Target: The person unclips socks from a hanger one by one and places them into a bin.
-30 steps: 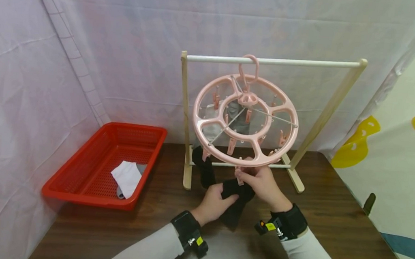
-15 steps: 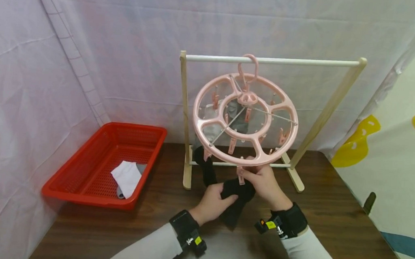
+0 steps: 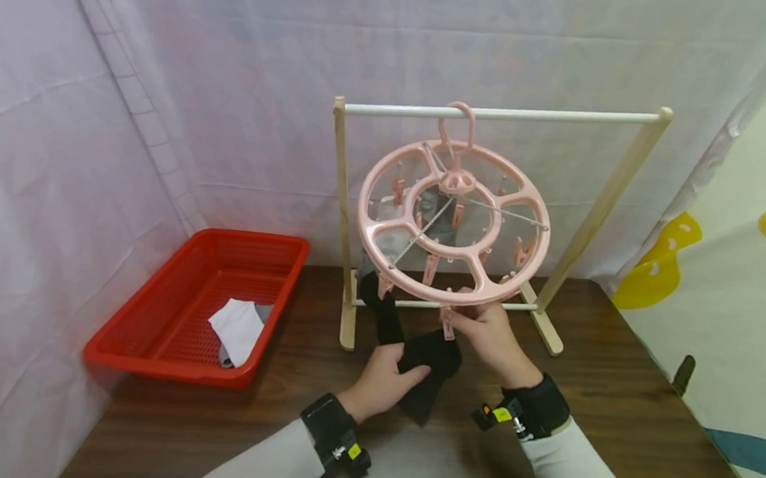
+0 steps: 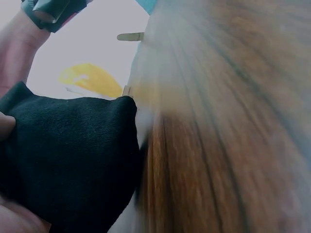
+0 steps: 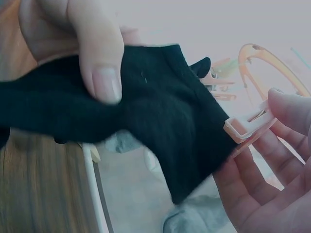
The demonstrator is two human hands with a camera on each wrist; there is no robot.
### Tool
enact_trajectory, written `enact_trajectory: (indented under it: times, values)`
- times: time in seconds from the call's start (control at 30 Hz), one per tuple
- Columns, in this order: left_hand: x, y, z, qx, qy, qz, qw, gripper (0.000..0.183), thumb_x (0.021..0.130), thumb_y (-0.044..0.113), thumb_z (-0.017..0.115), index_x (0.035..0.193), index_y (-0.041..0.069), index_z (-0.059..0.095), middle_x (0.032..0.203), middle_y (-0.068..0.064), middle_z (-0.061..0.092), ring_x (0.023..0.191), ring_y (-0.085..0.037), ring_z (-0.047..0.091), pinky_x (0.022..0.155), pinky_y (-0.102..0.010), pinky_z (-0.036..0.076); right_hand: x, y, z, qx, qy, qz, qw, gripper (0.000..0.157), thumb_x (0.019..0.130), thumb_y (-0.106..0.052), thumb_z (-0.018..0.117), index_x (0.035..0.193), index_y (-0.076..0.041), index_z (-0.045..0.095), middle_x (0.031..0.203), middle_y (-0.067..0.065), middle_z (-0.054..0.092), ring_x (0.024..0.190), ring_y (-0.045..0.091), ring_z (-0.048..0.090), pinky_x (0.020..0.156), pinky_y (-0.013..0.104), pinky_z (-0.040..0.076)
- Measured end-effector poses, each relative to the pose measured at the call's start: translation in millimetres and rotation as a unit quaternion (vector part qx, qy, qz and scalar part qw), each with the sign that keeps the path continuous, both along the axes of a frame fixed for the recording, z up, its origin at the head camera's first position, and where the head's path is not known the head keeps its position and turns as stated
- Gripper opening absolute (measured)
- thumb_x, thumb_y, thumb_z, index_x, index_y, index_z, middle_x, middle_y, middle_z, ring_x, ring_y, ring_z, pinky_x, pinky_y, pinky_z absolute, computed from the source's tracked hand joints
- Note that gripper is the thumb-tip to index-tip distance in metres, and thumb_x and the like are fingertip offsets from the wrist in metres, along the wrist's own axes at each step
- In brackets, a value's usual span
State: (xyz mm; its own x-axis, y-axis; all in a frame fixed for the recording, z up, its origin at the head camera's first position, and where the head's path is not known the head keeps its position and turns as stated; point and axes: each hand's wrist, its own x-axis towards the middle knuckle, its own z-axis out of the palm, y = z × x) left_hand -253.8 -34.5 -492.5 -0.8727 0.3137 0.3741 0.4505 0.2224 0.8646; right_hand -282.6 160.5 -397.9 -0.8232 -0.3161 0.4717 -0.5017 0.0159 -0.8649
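My left hand grips a black sock, thumb on top of the cloth, below the front rim of a round pink clip hanger. In the left wrist view the black sock fills the lower left. My right hand pinches a pink clothespin that hangs from that rim. The right wrist view has the clothespin right at one edge of the sock, thumb on its outer side. Another black sock hangs at the hanger's left, by a second clothespin.
The hanger hooks over the white rail of a wooden-legged stand. Light and dark grey cloth pieces hang behind the ring. A red basket at the left holds a white cloth and something grey. All stands on a brown table.
My left hand has shifted slightly left, drawing the sock along with it. My right hand stays on the clothespin at nearly the same place.
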Motion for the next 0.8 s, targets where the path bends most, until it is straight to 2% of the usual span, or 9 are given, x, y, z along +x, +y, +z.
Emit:
enact_trajectory:
  times: [0.13,0.23,0.4,0.53,0.67,0.8]
  values:
    - [4.2,-9,2.0,0.002,-0.008,0.005,1.0,0.023,0.087,0.026,0.072,0.104,0.01,0.072,0.095,-0.005,0.076,0.08,-0.008,0.069,0.07,-0.028,0.057,-1.7,2,-1.5,0.001,0.005,-0.006,1.0,0.005,0.091,0.003,0.061,0.091,0.008,0.061,0.075,0.025,0.059,0.064,0.027,0.06,0.06,0.032,0.051]
    - [6.9,-15,3.9,0.005,-0.011,0.002,0.9999,0.024,0.088,0.026,0.071,0.105,0.01,0.072,0.097,-0.005,0.076,0.083,-0.009,0.07,0.071,-0.029,0.058,-3.6,3,-2.6,0.0,0.01,0.001,1.0,0.005,0.091,0.003,0.06,0.09,0.008,0.061,0.073,0.026,0.058,0.062,0.029,0.06,0.058,0.036,0.05]
    - [11.6,-25,6.6,0.019,-0.012,-0.008,0.9997,0.023,0.088,0.023,0.071,0.109,0.013,0.071,0.104,-0.003,0.075,0.089,-0.01,0.07,0.075,-0.029,0.057,-4.3,3,-2.4,0.002,0.016,0.021,1.0,0.005,0.093,0.0,0.06,0.087,0.0,0.06,0.068,0.021,0.057,0.059,0.031,0.058,0.056,0.039,0.048]
    - [24.4,-33,25.9,0.015,-0.016,-0.005,0.9997,0.023,0.088,0.015,0.071,0.111,0.01,0.071,0.108,-0.005,0.074,0.095,-0.012,0.068,0.08,-0.033,0.057,-3.9,3,-2.6,0.005,0.009,0.016,1.0,0.006,0.092,-0.004,0.063,0.089,0.0,0.059,0.071,0.019,0.058,0.064,0.029,0.058,0.059,0.034,0.051]
    - [37.9,-41,48.0,0.012,-0.011,0.0,0.9999,0.023,0.087,0.009,0.071,0.11,0.007,0.07,0.108,-0.007,0.074,0.095,-0.013,0.068,0.081,-0.033,0.056,-2.6,4,-1.8,0.01,-0.014,-0.005,1.0,0.014,0.087,-0.004,0.069,0.096,0.002,0.06,0.079,0.014,0.063,0.072,0.022,0.064,0.065,0.031,0.057]
    - [39.8,-48,50.1,0.012,-0.005,0.012,0.9998,0.023,0.086,0.009,0.072,0.109,0.006,0.071,0.105,-0.008,0.074,0.093,-0.014,0.069,0.08,-0.033,0.057,4.3,2,6.4,0.013,-0.028,-0.017,0.999,0.021,0.084,0.001,0.071,0.1,0.009,0.061,0.082,0.01,0.066,0.076,0.017,0.066,0.067,0.031,0.058]
